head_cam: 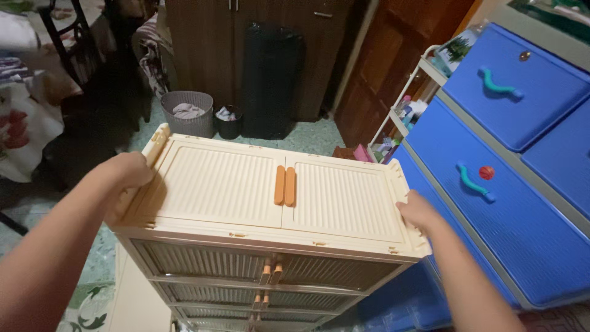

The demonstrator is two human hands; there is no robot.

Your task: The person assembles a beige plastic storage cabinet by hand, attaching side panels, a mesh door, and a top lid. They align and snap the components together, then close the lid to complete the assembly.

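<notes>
Both forearms reach down to a cream plastic cabinet (pixel 270 203) beside a blue drawer chest (pixel 510 203). Left hand (pixel 126 175) grips its top-left edge, right hand (pixel 418 212) clasps the right edge, steadying the panel with orange handles (pixel 284 185).

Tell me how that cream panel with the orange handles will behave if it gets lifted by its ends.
The cream panel looks like thin ribbed plastic, so probably light. Held at its ends by the left hand and right hand, it may flex mid-span, especially where the doors meet at the orange handles. Those doors might swing open if tilted.
</notes>
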